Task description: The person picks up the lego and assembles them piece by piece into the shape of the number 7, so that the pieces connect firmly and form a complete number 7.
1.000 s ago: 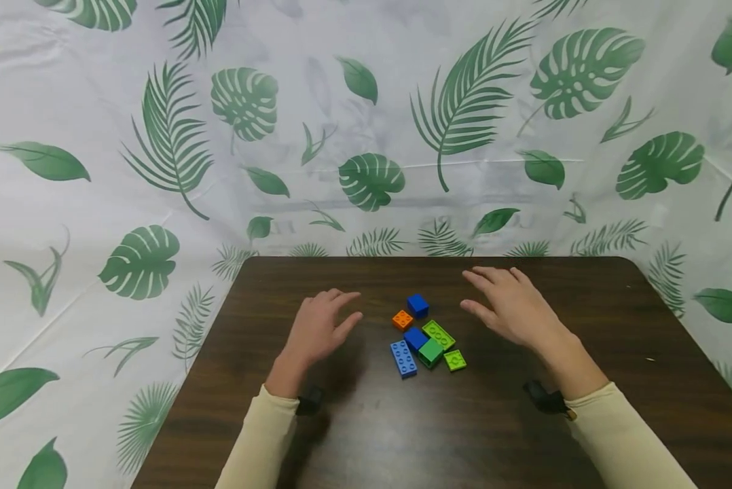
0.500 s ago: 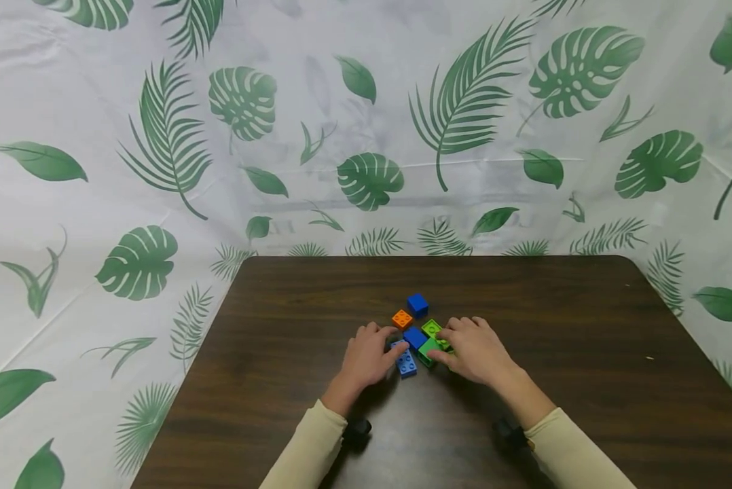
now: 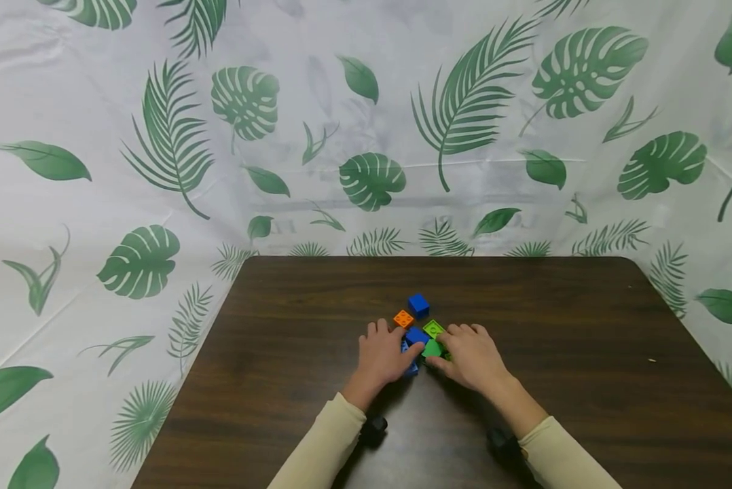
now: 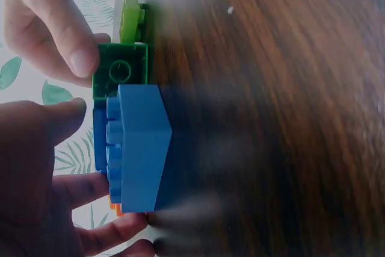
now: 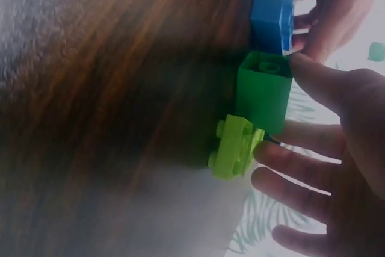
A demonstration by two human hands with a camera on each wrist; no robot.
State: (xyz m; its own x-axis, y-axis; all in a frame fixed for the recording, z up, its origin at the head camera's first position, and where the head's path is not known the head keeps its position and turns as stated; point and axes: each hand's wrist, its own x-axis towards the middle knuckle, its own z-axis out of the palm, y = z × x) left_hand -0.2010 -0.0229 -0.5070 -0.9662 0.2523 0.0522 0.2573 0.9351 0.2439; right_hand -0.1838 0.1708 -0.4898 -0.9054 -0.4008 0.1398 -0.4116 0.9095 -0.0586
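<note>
My right hand point(image 3: 472, 356) bends over a green block point(image 5: 263, 97), thumb and index finger at opposite sides of its upper edge. The block's hollow underside faces my body. By the middle fingertip is a lime-green block point(image 5: 231, 148). My left hand point(image 3: 381, 353) hangs over a light-blue studded block point(image 4: 141, 148), fingers spread along its far side and thumb raised above the studs. A dark-blue block point(image 3: 416, 336) lies between the two hands. In the head view the left hand partly hides the light-blue block.
An orange block point(image 3: 403, 318) and a second dark-blue block point(image 3: 418, 305) lie just beyond the hands. A longer lime-green plate point(image 3: 433, 329) sits by the right fingertips. The brown table point(image 3: 317, 292) ends at a leaf-print curtain point(image 3: 372, 136).
Both hands have moved inward from the sides to the blocks. Over the last half second the left hand has shifted slightly right over the light-blue block; the right thumb has closed on the green one.
</note>
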